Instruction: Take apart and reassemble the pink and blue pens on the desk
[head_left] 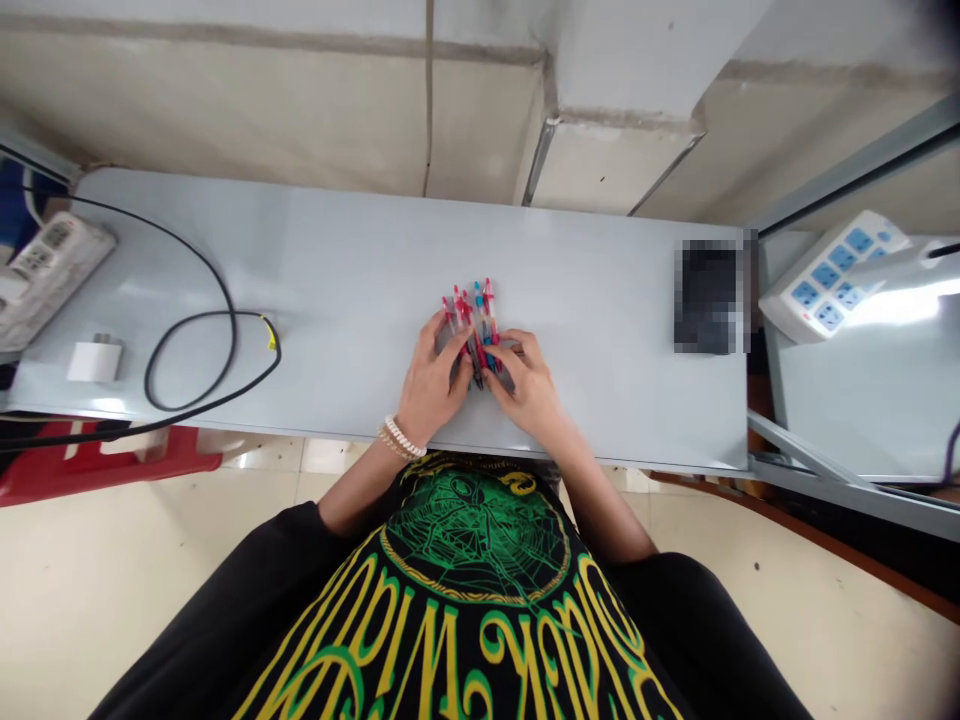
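A bunch of several pens (466,312) lies on the grey table in front of me, side by side and pointing mostly away from my body. Most have red or pink ends; a blue-ended pen (480,298) is among them, and a dark tip shows at the near end. My left hand (435,378), with a beaded bracelet at the wrist, closes on the bunch from the left. From the other side, my right hand (531,388) has its curled fingers against the pens, thumb at their near ends. Fingers partly cover the lower halves of the pens.
On the left of the table (337,270) are a looped black cable (232,320), a white charger plug (94,360) and a power strip (56,270). A blurred-out dark object (709,300) stands at the right end. Another power strip (836,275) is beyond it.
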